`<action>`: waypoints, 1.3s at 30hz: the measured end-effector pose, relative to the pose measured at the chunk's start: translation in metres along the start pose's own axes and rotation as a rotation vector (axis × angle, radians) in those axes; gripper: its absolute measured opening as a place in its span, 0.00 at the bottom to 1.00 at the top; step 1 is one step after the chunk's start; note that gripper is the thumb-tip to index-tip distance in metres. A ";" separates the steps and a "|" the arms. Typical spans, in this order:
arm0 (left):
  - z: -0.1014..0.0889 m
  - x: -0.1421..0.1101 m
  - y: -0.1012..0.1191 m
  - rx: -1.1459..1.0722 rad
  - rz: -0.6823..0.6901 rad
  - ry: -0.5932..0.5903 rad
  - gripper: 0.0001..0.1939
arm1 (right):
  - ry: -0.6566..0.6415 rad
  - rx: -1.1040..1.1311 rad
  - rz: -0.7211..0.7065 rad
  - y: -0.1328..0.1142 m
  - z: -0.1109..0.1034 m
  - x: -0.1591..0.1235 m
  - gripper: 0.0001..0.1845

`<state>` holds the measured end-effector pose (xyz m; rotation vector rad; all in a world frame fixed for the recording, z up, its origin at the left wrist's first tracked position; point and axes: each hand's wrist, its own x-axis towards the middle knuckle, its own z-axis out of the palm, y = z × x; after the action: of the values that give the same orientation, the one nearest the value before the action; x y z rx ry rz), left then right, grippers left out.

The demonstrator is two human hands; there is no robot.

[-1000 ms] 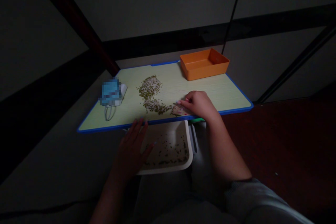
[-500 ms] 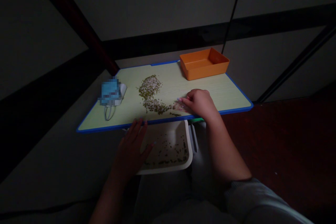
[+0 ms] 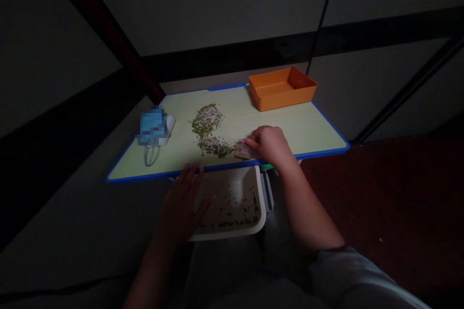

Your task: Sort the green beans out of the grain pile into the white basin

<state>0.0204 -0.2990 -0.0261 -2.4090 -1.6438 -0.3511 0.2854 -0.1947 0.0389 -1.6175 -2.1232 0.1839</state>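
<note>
My right hand [image 3: 271, 144] is closed above the near part of the pale table board [image 3: 290, 128]. Its fingers are curled and the thumb points left. Under the thumb is a thin, flat pinkish patterned piece [image 3: 243, 150], partly hidden by the hand and touching the seeds. Small green and whitish seeds or grains [image 3: 207, 120] lie in a heap that trails down to this piece. My left hand [image 3: 183, 200] is open, fingers apart, with its fingertips at the board's front edge. Below the board, a white bin [image 3: 232, 203] holds scattered dark grains; the left hand covers its left side.
An orange tray [image 3: 282, 94] stands at the board's back right. On the left lies a blurred-out blue item [image 3: 152, 125] with a pale loop [image 3: 150, 155] hanging from it. The board has a raised blue rim. Cabinet-like panels rise behind it.
My right hand has slid a little to the left and toward me, and the flat pinkish piece has moved with it. My left hand has stayed in place.
</note>
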 end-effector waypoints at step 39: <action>0.000 0.001 0.000 0.019 0.000 -0.023 0.38 | -0.071 0.015 -0.070 -0.015 0.006 -0.001 0.20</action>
<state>0.0210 -0.2981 -0.0254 -2.4083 -1.6493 -0.3078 0.2695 -0.1992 0.0387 -1.5467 -2.2230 0.2381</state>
